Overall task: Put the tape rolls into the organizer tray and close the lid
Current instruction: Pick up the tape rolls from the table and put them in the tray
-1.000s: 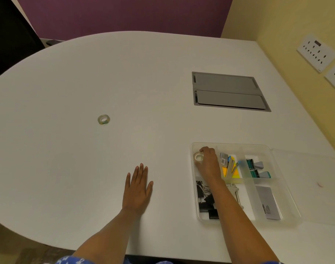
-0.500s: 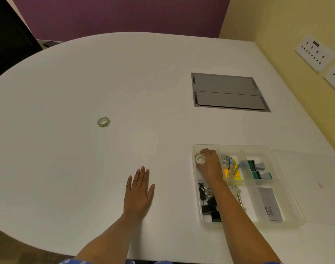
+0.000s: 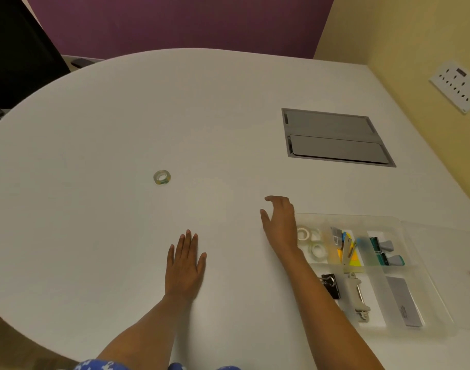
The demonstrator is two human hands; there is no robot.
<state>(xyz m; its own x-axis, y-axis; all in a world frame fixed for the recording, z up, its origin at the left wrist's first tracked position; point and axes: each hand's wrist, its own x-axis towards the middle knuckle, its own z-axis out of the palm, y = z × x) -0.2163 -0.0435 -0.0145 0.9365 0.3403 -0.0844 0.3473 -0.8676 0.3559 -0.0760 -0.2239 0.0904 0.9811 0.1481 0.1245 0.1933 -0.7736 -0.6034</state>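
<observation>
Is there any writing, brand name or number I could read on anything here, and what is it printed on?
Nothing here can be read as it stands.
Grey card in the clear tray: a small dark line of print, too blurred to read.
Small packet in the tray's middle section: a label that looks like a barcode, too small to read.
Tape roll on the table: yellow-green marks on its core, no letters legible.
Wall sockets: a dark patch only, unreadable.
</observation>
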